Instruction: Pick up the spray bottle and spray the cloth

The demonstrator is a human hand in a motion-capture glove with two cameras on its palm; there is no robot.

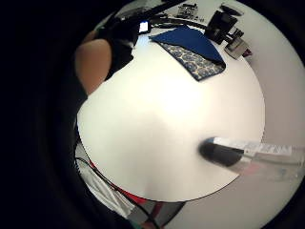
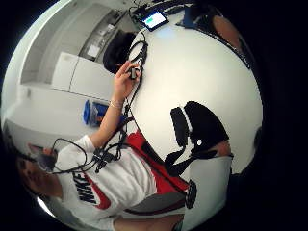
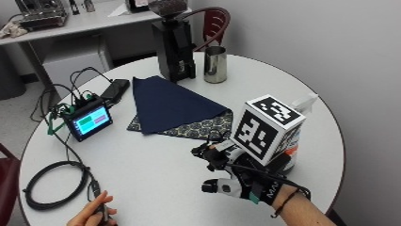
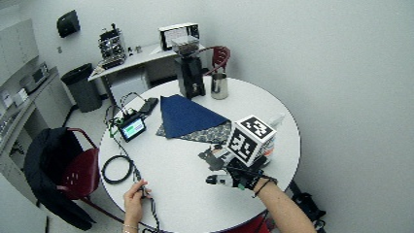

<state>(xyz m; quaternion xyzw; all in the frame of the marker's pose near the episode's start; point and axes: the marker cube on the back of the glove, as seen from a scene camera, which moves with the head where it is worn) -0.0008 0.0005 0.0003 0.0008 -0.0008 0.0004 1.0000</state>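
A navy cloth (image 3: 172, 101) lies folded on the round white table (image 3: 156, 165), with a patterned underside showing along its near edge. The spray bottle (image 3: 293, 143) stands upright near the table's right edge, its white nozzle poking out above the marker cube. My gloved right hand (image 3: 244, 174) hovers low over the table just left of the bottle, fingers spread and relaxed, holding nothing. Its palm faces the tabletop and the cloth (image 1: 190, 45), not the bottle. In the wide outside view the hand (image 4: 236, 174) sits between the cloth (image 4: 184, 116) and the bottle (image 4: 271, 141).
A black grinder (image 3: 172, 42) and a metal cup (image 3: 215, 63) stand behind the cloth. A small screen device (image 3: 91, 120) and a coiled cable (image 3: 53, 186) are at the left. The person's bare left hand (image 3: 94, 214) rests at the table's front edge.
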